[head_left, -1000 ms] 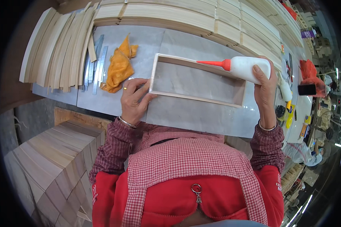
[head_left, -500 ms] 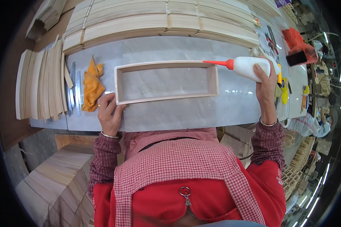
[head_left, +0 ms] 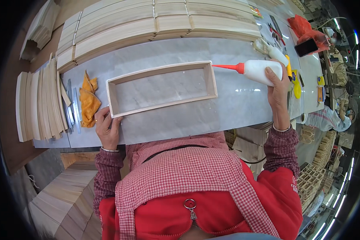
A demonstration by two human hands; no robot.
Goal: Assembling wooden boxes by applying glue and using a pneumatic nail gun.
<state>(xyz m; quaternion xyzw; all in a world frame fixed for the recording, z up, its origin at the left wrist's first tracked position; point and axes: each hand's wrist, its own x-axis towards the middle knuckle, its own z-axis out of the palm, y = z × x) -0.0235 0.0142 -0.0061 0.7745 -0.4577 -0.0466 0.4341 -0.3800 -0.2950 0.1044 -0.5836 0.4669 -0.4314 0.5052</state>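
A rectangular wooden frame, light in colour, stands on the grey marbled table. My left hand has its fingers and thumb closed on the frame's near left corner. In my right hand is a white glue bottle, held sideways. Its long red nozzle points left, with the tip at the frame's far right corner. Whether glue is coming out cannot be seen. Left of the frame lies a crumpled orange cloth.
Long wooden slats are stacked along the back, and more wood strips stand at left. Metal strips lie beside the cloth. At right are another white bottle, a dark phone and a red bag. A co-worker is farther right.
The nozzle tip has gone from the frame's far rail to its far right corner. My view has turned slightly, so the scene appears shifted left and tilted. Both hands keep their holds.
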